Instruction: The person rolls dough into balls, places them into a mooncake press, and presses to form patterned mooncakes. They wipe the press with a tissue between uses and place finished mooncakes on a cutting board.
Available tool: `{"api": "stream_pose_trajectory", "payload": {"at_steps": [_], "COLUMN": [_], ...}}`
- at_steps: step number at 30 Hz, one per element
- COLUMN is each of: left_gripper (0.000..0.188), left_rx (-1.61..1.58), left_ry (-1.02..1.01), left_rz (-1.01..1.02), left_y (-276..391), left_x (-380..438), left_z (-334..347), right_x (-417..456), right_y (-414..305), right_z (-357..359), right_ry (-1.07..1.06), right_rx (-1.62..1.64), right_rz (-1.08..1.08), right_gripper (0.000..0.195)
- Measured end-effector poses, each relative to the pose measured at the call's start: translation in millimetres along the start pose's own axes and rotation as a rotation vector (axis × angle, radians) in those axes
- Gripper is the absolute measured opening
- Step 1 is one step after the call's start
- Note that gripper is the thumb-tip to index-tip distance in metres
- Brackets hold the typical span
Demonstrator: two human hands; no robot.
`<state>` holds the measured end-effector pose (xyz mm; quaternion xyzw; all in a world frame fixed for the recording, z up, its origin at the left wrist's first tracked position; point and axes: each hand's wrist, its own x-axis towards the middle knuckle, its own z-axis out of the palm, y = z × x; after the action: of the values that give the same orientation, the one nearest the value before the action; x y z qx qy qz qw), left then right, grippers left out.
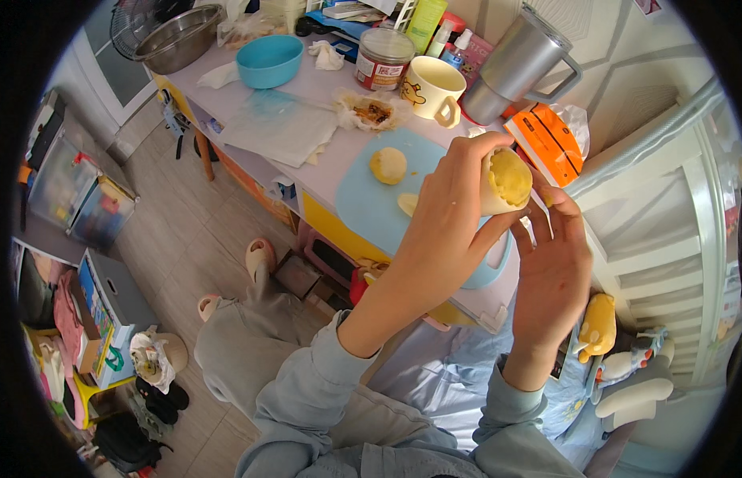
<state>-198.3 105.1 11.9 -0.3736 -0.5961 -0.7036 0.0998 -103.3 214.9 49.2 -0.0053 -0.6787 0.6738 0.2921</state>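
Observation:
My left hand [449, 191] grips a white cylindrical mold [488, 194], tilted with its open end towards me. Yellow dough [510, 176] fills that end, its edge uneven. Just right of the mold is my right hand [553, 263], palm up and fingers apart; a bit of yellow dough sticks near a fingertip. Whether those fingers touch the mold I cannot tell. Below lies a light blue board [362, 197] with a floury yellow dough ball [388, 165] on it. A pale piece [408, 204] beside the left hand is partly hidden.
Behind the board are crumpled paper with dark filling [372, 112], a plastic sheet [281, 128], a blue bowl [269, 61], a tin [383, 58], a yellow mug [432, 86] and a steel tumbler [514, 66]. An orange tissue pack [544, 144] stands right, near white bed rails [658, 251].

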Motion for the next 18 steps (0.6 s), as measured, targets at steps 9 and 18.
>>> {"api": "stream_pose_trajectory", "payload": {"at_steps": [9, 18], "left_gripper": [0.066, 0.062], "left_rx": [-0.072, 0.114], "left_ry": [-0.117, -0.159], "left_rz": [-0.094, -0.134], "left_y": [15, 23], "left_x": [-1, -4], "left_z": [-10, -20], "right_x": [45, 54], "right_y": [-26, -24], "right_z": [-10, -1], "right_ry": [-0.245, -0.352], "right_rx": [-0.500, -0.648], "right_rz": [-0.376, -0.353], "right_gripper": [0.055, 0.057]}}
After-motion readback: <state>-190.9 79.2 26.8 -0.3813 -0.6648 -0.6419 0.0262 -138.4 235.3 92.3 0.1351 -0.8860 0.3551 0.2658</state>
